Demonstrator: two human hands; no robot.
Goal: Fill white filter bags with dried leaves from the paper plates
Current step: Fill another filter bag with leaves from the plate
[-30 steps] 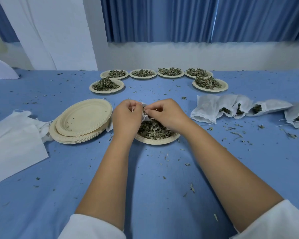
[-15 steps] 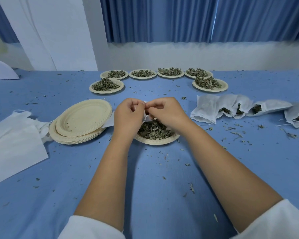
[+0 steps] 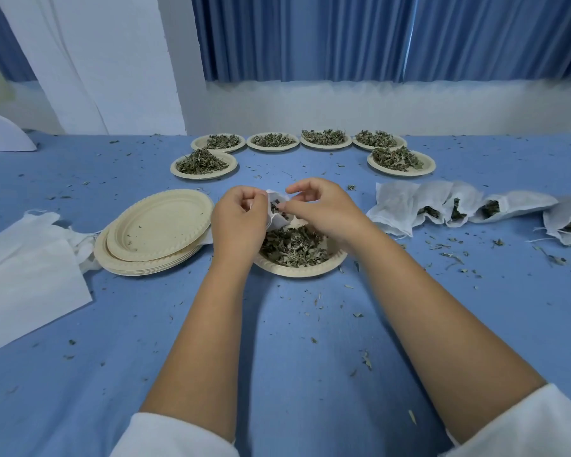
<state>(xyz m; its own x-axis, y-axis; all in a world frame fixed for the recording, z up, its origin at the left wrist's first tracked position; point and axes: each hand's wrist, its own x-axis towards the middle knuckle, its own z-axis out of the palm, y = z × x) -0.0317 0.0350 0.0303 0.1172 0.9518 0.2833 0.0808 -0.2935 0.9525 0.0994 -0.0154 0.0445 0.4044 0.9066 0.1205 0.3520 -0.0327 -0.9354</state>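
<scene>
White filter bag sits gripped in the left hand, above the far rim of the paper plate of dried leaves. Right hand curls its fingertips at the bag's mouth; what they pinch, I cannot tell. Stacked plates crowd left, filled bags right; open tabletop lies nearer.
</scene>
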